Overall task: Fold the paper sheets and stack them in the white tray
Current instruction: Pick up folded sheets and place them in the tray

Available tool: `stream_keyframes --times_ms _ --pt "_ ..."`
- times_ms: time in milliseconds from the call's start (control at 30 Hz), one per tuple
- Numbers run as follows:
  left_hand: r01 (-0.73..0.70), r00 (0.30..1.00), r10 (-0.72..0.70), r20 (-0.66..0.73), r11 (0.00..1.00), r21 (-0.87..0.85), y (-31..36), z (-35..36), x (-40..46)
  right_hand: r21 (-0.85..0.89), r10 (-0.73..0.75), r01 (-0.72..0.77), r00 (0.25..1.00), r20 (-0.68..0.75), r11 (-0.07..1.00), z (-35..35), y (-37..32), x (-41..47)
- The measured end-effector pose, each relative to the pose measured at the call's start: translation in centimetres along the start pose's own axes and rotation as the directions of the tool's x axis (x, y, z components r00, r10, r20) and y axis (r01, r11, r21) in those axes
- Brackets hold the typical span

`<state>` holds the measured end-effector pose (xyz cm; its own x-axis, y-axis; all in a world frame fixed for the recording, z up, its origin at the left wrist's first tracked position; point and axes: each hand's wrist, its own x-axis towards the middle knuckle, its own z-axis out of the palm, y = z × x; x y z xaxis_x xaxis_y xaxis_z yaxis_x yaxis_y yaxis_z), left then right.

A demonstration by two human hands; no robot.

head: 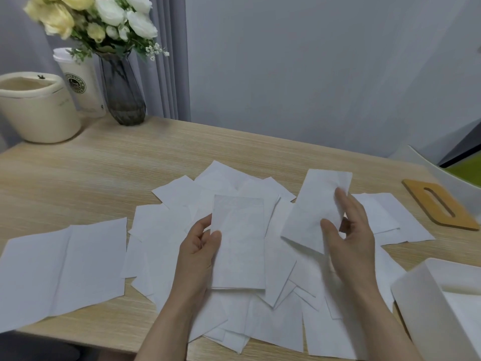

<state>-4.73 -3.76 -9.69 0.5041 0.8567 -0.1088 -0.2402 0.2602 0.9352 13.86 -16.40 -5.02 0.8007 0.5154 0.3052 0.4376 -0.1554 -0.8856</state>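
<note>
Both hands hold paper: left hand (201, 246) grips a folded sheet (238, 241), right hand (348, 230) pinches another sheet (315, 204), above loose sheets (91, 259) strewn over the wooden counter (130, 165). White tray (426, 303) sits right; vase (122, 92), cup (83, 84), cream bin (36, 108) far left before grey wall.

Left hand (201, 246) pinches with thumb; right hand (348, 227), fingers seemingly loosely spread, raised.

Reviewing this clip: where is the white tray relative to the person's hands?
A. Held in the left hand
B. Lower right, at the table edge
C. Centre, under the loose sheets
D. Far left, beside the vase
B: the white tray sits at the lower right, beyond the right hand, on the wooden table.
</note>
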Motion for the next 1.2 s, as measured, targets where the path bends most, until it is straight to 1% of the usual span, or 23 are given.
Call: stream_keyframes --times_ms 133,200,300,367,400,467,533,667,900,1200 --pt "-0.004 1.0 0.004 -0.012 1.0 0.008 0.0 0.1 0.0 0.114 -0.018 0.011 0.998 0.055 0.993 0.2 -1.5 -0.6" --pt "-0.013 1.0 0.013 -0.018 1.0 0.008 0.1 0.1 0.0 0.225 -0.008 -0.015 0.995 0.101 0.974 0.2 -2.7 -0.9" --pt "-0.008 1.0 0.008 -0.014 1.0 0.014 0.3 0.2 -0.1 0.442 -0.005 -0.096 0.975 0.223 0.892 0.8 -4.0 -1.4" --pt "-0.004 1.0 0.005 -0.025 1.0 0.028 0.3 0.2 -0.1 0.515 0.007 -0.179 0.948 0.319 0.838 1.8 -4.3 -1.9" --pt "-0.007 1.0 0.008 -0.027 1.0 0.03 0.3 0.1 -0.1 0.517 0.015 -0.212 0.933 0.359 0.83 2.5 -4.2 -2.2" --pt "-0.015 1.0 0.015 -0.018 0.999 0.032 0.3 0.1 -0.2 0.471 0.018 -0.241 0.903 0.43 0.848 3.7 -3.9 -3.0" --pt "0.005 1.0 -0.004 -0.027 1.0 0.022 0.4 0.1 -0.2 0.441 0.031 -0.275 0.874 0.485 0.855 4.7 -3.4 -3.7" --pt "0.043 0.999 -0.042 -0.027 0.999 0.011 0.6 0.0 -0.1 0.415 0.043 -0.309 0.841 0.539 0.856 5.9 -2.7 -4.1" --pt "0.056 0.998 -0.056 -0.041 0.998 -0.008 0.6 0.1 -0.2 0.343 0.013 -0.194 0.885 0.466 0.919 6.1 -1.7 -3.8" --pt "0.049 0.998 -0.05 -0.047 0.999 -0.014 0.8 0.1 -0.2 0.325 0.034 -0.196 0.896 0.444 0.925 6.6 -1.7 -4.4"
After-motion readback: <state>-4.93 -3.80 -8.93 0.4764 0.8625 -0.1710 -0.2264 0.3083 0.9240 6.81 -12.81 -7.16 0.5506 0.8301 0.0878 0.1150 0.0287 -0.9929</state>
